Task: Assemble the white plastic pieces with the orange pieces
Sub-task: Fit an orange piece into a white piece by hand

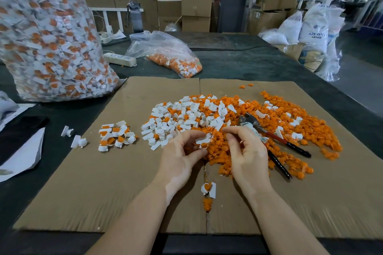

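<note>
Flat brown cardboard [93, 182] covers the dark tabletop [238, 62]. At centre frame the left hand [182, 155] pinches a small white plastic piece with an orange insert [204, 141], its tab pointing up-right toward the right hand [246, 151], whose curled fingers seem empty. Loose orange plastic pieces [279, 130] lie just beyond, nearest the right hand.

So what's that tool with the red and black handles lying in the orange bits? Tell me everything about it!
The pliers lie flat on the heap of orange pieces, right of the right hand. The head looks like worn grey metal and points up and left, with some pale cloth or tape wrapped just below it. Two long handles, red near the head with black grips at the ends, spread apart toward the lower right. One handle runs partly behind the hand. No fingers hold the tool.
</note>
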